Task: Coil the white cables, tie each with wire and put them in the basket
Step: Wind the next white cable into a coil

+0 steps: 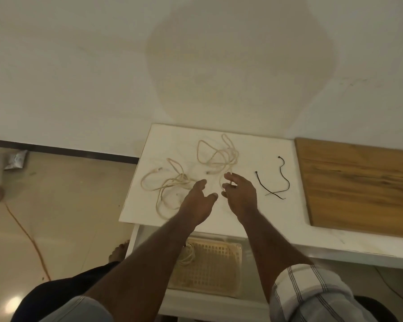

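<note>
Two loose white cables [215,156] are noted mid-frame on the white slab [254,212]; the basket [209,268] lies lower centre. The left hand [199,196] is spread, empty. The right hand [239,194] pinches the nearer cable; snagging on the neighbouring tangle is likely when lifted.

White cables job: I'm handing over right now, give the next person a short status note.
Left hand: open, over the table, holding nothing.
Right hand: appears to pinch a strand of the far cable.
Near-left cable: loose, uncoiled.
Two black wire ties: unused, right of the hands.
Basket: below the table, one coiled cable inside.
Left: coil, tie and basket both cables.
</note>
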